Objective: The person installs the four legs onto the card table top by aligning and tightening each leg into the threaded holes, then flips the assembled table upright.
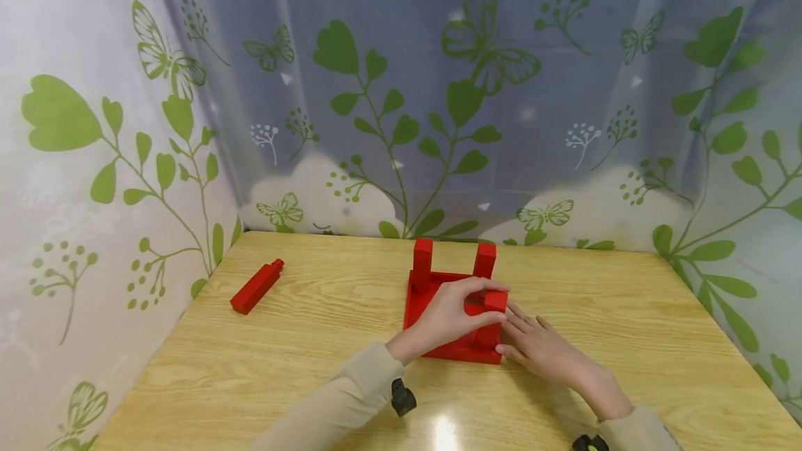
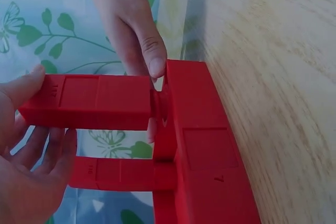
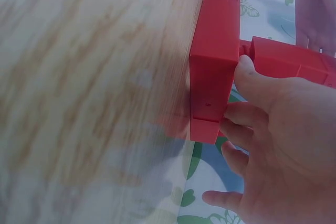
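Observation:
My left hand (image 1: pixel 441 315) pinches a red square leg (image 1: pixel 496 300) between thumb and fingers, upright over the near right corner of a red square frame (image 1: pixel 464 355). In the left wrist view, the narrow end of this leg (image 2: pixel 100 100) meets the frame's corner, with a small gap below its wide part. My right hand (image 1: pixel 545 353) touches the frame's right side, fingers fairly straight and thumb (image 3: pixel 245 66) at the near corner. Two more red legs stand at the far corners, the far left leg (image 1: pixel 422 256) and the far right leg (image 1: pixel 485 260).
A loose red leg (image 1: pixel 257 287) with a narrow peg at one end lies on the wooden table (image 1: pixel 301 367), far to the left. Behind the table hangs a patterned curtain (image 1: pixel 401 124) with green leaves and butterflies.

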A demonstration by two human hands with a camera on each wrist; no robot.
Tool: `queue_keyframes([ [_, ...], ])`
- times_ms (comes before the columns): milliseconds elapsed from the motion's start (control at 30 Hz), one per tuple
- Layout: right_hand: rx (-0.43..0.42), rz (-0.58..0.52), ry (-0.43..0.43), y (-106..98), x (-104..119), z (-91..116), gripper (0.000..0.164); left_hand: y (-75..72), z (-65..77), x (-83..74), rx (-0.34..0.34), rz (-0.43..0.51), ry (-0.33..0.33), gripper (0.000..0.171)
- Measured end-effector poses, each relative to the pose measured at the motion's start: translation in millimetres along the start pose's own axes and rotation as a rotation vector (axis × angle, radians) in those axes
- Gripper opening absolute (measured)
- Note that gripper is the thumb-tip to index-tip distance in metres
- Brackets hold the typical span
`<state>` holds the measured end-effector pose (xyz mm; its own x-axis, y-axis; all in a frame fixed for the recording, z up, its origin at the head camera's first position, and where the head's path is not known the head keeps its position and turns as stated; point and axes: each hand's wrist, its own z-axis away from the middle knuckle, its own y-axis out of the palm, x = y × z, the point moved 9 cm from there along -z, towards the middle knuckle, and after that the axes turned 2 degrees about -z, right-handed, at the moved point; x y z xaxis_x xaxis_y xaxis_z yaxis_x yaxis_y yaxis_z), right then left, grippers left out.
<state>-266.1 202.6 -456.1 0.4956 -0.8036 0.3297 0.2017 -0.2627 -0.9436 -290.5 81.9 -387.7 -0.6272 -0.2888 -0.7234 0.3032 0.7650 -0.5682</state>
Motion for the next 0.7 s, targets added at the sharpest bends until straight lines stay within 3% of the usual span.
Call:
queue_keyframes([
  [167,0.006,-0.018,0.010,0,-1,1,0.065,-0.1,3.3,0.5,-0.087,-0.009,0.006,0.045],
  [400,-0.003,-0.026,-0.001,-2,1,2,0.065,-1.9,9.7,-0.1,-0.234,-0.020,-0.037,0.045],
  [700,0.005,-0.033,-0.004,-1,1,2,0.065,-0.6,13.3,-0.4,-0.290,0.076,-0.066,0.049],
])
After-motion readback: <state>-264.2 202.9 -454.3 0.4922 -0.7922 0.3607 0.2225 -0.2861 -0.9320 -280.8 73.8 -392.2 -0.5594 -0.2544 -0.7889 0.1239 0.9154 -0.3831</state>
